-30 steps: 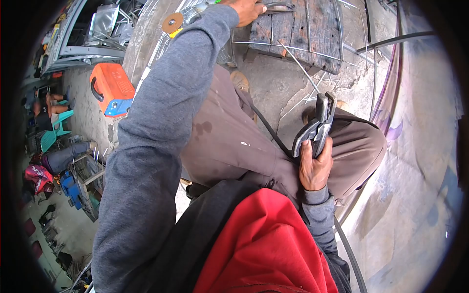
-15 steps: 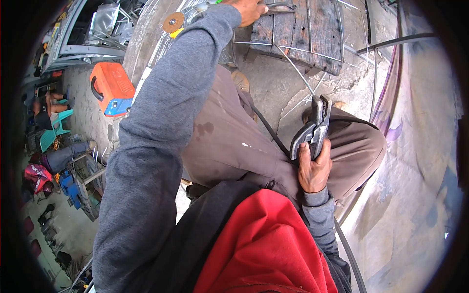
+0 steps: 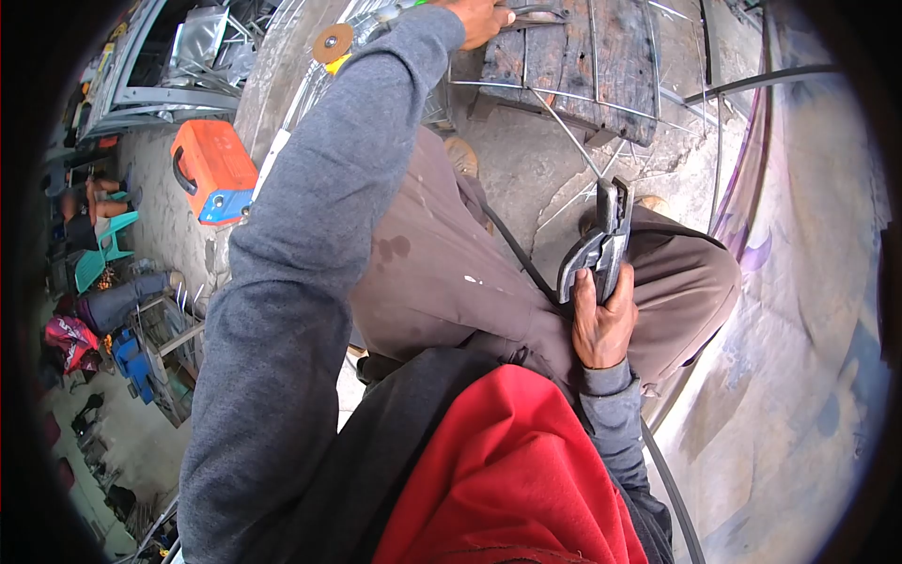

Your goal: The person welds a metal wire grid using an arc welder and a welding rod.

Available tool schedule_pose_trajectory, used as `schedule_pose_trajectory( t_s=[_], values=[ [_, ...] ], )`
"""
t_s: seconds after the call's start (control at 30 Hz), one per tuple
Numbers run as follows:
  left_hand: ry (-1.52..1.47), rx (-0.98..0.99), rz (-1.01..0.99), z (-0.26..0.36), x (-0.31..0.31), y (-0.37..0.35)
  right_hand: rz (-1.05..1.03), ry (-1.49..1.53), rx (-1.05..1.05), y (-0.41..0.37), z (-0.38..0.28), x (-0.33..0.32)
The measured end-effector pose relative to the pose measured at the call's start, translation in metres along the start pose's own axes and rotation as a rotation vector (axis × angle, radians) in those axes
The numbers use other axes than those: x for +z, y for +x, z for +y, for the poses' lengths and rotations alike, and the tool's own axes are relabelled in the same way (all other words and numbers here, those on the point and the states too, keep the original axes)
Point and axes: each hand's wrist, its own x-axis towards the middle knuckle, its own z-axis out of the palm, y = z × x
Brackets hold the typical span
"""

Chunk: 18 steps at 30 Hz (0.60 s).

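Note:
My left hand (image 3: 479,21) is at the top edge, partly cut off, with its fingers closed at the near end of a dark, two-pronged tool (image 3: 537,17). This tool lies over a charred wooden block (image 3: 568,61) crossed by thin metal rods. In front of my right knee, my right hand (image 3: 606,320) is closed on the grey and black handles of a clamp-like holder (image 3: 601,240). Its jaws point up, and a thin rod (image 3: 570,134) runs from near them towards the block.
An orange and blue machine (image 3: 214,171) stands on the concrete at the left. Above my left sleeve is a brown disc (image 3: 333,42) on a yellow tool. Metal frames (image 3: 178,97) fill the upper left. Two other people, a green chair (image 3: 108,246) and a black cable (image 3: 672,479) also show.
The holder in my right hand has shifted very slightly left and up. My left hand has stayed in place.

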Motion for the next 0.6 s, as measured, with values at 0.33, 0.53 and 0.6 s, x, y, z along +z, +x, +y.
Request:
schedule_pose_trajectory(
  t_s=[0.33, 0.53, 0.6],
  values=[
    [-0.06, -0.066, -0.052, 0.011, -0.008, -0.005, 0.03, -0.004, -0.013, -0.003, 0.005, 0.002],
    [0.487, 0.149, -0.437, -0.044, 0.038, 0.041, 0.023, -0.023, -0.001, -0.003, 0.006, 0.003],
    [-0.054, -0.057, -0.018, -0.003, 0.003, 0.002, 0.042, 0.005, -0.007, -0.004, 0.003, 0.003]
  ],
)
